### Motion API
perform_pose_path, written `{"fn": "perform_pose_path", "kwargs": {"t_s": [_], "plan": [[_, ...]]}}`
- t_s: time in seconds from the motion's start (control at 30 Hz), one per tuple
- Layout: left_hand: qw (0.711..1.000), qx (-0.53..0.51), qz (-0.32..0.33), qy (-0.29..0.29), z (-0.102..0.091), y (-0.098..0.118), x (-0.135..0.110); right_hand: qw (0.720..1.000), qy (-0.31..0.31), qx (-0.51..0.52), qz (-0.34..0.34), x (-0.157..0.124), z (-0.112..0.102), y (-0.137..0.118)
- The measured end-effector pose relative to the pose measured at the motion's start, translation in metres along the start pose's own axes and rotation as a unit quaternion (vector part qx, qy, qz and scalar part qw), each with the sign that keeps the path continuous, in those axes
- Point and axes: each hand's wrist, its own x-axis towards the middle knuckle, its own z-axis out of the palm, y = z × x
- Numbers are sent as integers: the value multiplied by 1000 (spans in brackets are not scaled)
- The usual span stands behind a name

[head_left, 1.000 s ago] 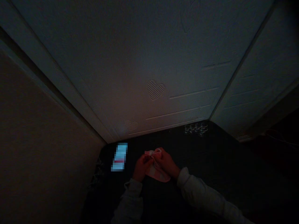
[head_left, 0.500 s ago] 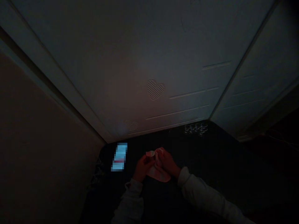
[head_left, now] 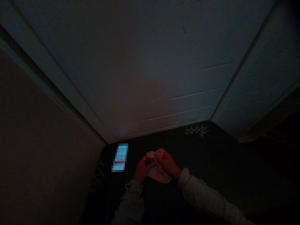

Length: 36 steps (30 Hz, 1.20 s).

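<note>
A small pink piece of cloth with paler patches is bunched between my two hands above the dark table. Its lower part hangs down in a rounded flap; the dim light hides what exact kind of cloth item it is. My left hand pinches the gathered upper part from the left. From the right, the fingers of my right hand are closed on the same gathered part, close to the left fingertips. Both wrists come out of light, long sleeves.
A lit phone, its screen blurred out, lies left of my hands on the dark table. Several small clear glass-like cups stand at the back right. Behind the table rises a pale panel with embossed hearts and lines.
Both hands stay almost in place on the pink cloth. Its gathered top has shifted slightly between the fingers, and the light on the panel differs a little.
</note>
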Motion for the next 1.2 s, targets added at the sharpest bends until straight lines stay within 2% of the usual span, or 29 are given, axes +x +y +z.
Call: {"fn": "perform_pose_path", "kwargs": {"t_s": [0.27,0.67,0.9,1.2], "plan": [[1000,0,-1,-2,1,0,1,1000,8,18,-9,0,1,2],[999,20,35,2,1,0,1,990,2,143,10,0,-1,-3],[1000,21,14,11,0,1,1,999,-5,45,-10,-1,-1,2],[1000,6,3,0,-1,-4,2,999,-6,45,-27,-1,0,2]]}}
